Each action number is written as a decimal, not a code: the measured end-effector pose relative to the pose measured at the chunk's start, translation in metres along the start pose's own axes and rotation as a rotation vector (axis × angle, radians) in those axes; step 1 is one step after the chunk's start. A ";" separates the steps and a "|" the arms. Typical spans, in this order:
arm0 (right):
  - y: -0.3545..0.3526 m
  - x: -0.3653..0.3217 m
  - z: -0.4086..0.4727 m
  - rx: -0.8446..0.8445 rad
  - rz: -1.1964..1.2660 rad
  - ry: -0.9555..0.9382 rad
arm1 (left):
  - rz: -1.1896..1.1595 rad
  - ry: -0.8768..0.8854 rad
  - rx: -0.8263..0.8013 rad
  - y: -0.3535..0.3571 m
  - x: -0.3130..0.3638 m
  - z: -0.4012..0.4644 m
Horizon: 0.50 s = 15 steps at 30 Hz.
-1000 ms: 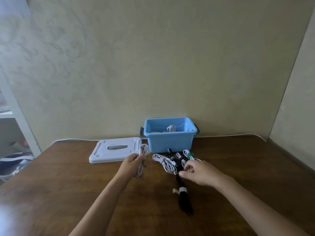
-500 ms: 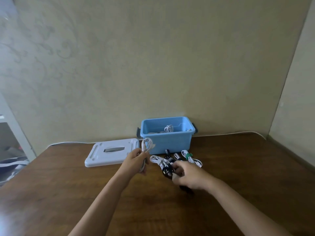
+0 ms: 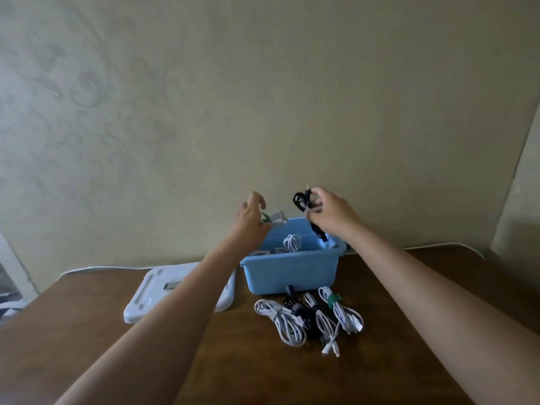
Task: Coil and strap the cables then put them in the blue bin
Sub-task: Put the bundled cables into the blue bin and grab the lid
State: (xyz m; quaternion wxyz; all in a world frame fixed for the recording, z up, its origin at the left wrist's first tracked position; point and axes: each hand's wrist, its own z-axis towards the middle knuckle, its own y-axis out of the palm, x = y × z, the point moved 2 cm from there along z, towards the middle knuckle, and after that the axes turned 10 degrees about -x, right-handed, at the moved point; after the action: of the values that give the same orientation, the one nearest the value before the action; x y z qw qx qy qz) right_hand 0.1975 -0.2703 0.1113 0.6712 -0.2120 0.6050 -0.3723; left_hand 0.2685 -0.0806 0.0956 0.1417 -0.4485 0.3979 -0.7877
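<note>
The brown wooden table [image 3: 117, 346] fills the lower part of the frame. On it, at lower left of center, lies one white bin lid [image 3: 152, 296], partly hidden by the left forearm. One blue bin [image 3: 292, 273] stands at center, open, with at least one white coiled cable [image 3: 293, 242] inside.

The right hand [image 3: 330, 214] is above the bin; its grip pinches one black coiled cable [image 3: 304, 200] whose long axis runs up and down, the lower end reaching into the bin. The left hand [image 3: 251, 220] is over the bin's left edge with fingers spread and released; just beside it is a blurred white cable with green strap [image 3: 273, 219], and I cannot tell if they touch.

In front of the bin lie about four strapped cables [image 3: 309, 317], white and black, overlapping and hard to count.
</note>
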 end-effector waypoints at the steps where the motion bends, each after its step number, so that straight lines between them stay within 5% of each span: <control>1: 0.006 0.005 0.011 -0.079 -0.046 0.025 | 0.041 -0.031 -0.041 0.009 -0.004 0.007; 4: 0.024 0.022 0.025 -0.317 -0.248 0.064 | 0.313 -0.117 -0.266 0.036 -0.025 0.018; 8: 0.039 0.045 0.026 -0.373 -0.353 0.015 | 0.400 -0.151 -0.407 0.043 -0.037 0.021; 11: 0.040 0.051 0.014 -0.285 -0.312 -0.046 | 0.439 -0.127 -0.483 0.038 -0.030 0.017; 15: 0.034 0.040 -0.033 0.009 -0.189 -0.228 | 0.456 -0.096 -0.374 0.029 -0.031 0.005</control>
State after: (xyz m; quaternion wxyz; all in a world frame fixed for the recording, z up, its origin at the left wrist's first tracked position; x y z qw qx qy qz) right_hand 0.1739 -0.2733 0.0544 0.6985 -0.3061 0.5005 -0.4098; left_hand 0.2858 -0.0840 0.0564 0.2485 -0.4024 0.6196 -0.6264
